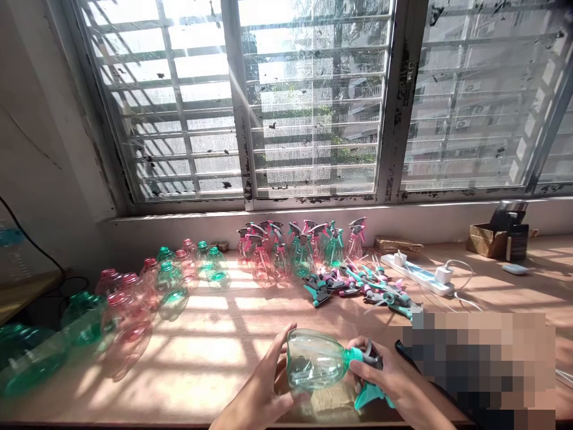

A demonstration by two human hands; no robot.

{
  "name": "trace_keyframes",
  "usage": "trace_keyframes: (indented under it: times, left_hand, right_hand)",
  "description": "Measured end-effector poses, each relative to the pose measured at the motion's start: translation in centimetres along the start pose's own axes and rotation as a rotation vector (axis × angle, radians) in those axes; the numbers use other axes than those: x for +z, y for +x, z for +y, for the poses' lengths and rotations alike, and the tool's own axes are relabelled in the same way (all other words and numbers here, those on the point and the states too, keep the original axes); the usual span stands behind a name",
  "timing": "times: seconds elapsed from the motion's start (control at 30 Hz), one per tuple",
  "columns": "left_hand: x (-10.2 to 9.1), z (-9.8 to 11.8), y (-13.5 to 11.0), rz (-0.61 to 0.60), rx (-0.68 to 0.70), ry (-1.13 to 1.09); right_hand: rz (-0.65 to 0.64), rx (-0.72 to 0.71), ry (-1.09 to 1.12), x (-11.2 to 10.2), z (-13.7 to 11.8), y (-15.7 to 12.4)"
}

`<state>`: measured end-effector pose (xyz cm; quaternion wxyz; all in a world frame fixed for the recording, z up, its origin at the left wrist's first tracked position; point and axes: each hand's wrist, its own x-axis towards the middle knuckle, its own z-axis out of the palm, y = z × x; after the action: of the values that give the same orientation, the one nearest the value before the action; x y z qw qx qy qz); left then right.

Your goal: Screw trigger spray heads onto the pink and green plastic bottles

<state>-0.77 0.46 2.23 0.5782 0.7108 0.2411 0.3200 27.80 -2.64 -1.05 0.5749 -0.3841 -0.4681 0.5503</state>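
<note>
A clear green spray bottle lies on its side in the air above the near edge of the table, its base to the left and its neck to the right. My left hand cups the base, fingers above and thumb below. Around the neck and the teal-and-grey spray head my right hand is closed, with the nozzle end pointing down. Beyond them is a pile of loose pink, teal and grey spray heads. Several bottles with spray heads fitted stand near the window wall.
Open-necked pink and green bottles stand in rows at the left. A white power strip with plugs and cables lies right of the pile. A cardboard box is at the back right. A blurred patch hides the front right.
</note>
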Motion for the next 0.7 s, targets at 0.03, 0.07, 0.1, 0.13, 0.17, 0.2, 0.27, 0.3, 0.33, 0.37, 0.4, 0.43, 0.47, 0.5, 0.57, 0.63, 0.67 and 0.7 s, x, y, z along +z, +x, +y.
trace_keyframes:
  times: [0.03, 0.07, 0.1, 0.13, 0.17, 0.2, 0.27, 0.3, 0.33, 0.37, 0.4, 0.43, 0.47, 0.5, 0.57, 0.63, 0.67, 0.7]
  left_hand:
    - [-0.04, 0.1, -0.02, 0.007, 0.01, 0.041]
    - [-0.1, 0.11, -0.04, 0.019, 0.019, 0.081]
    - [-0.16, 0.07, -0.06, 0.029, 0.02, 0.115]
    - [-0.21, -0.01, -0.07, 0.038, 0.01, 0.141]
    - [-0.22, -0.07, -0.07, 0.047, -0.009, 0.151]
    - [-0.19, -0.11, -0.06, 0.052, -0.032, 0.142]
    - [-0.03, -0.02, 0.0, 0.059, -0.067, 0.07]
    - [0.08, 0.09, 0.03, 0.063, -0.073, 0.029]
    - [0.17, 0.2, 0.06, 0.063, -0.072, -0.001]
    - [0.25, 0.3, 0.09, 0.055, -0.068, -0.019]
    - [0.28, 0.35, 0.12, 0.047, -0.063, -0.026]
    - [0.28, 0.33, 0.14, 0.041, -0.058, -0.025]
    - [0.26, 0.26, 0.15, 0.036, -0.053, -0.016]
    - [0.21, 0.14, 0.16, 0.035, -0.044, 0.002]
    - [0.1, -0.16, 0.15, 0.053, -0.015, 0.072]
    - [0.04, -0.41, 0.12, 0.071, 0.003, 0.149]
    - [0.02, -0.49, 0.09, 0.075, -0.003, 0.16]
    - [-0.01, -0.55, 0.06, 0.077, -0.021, 0.151]
  right_hand:
    - [-0.005, -0.004, -0.005, 0.05, -0.07, -0.05]
    - [-0.013, -0.014, -0.012, 0.11, -0.14, -0.11]
    - [-0.021, -0.024, -0.017, 0.18, -0.2, -0.17]
    - [-0.026, -0.03, -0.021, 0.25, -0.26, -0.21]
    - [-0.029, -0.035, -0.024, 0.3, -0.32, -0.25]
    - [-0.033, -0.039, -0.023, 0.34, -0.36, -0.28]
    - [-0.041, -0.041, -0.015, 0.36, -0.41, -0.29]
    - [-0.048, -0.041, -0.009, 0.33, -0.4, -0.28]
    - [-0.054, -0.043, -0.004, 0.29, -0.37, -0.26]
    - [-0.057, -0.041, 0.002, 0.22, -0.32, -0.23]
    - [-0.052, -0.036, 0.005, 0.15, -0.26, -0.19]
    - [-0.041, -0.029, 0.005, 0.07, -0.19, -0.15]
    - [-0.025, -0.023, 0.001, 0.0, -0.12, -0.11]
    - [-0.009, -0.016, -0.003, -0.05, -0.07, -0.07]
    - [0.012, -0.004, -0.006, -0.1, -0.03, -0.01]
    - [0.013, 0.002, -0.006, -0.08, -0.07, 0.0]
    - [0.011, 0.006, -0.004, -0.06, -0.12, -0.01]
    - [0.013, 0.009, -0.003, -0.03, -0.17, -0.03]
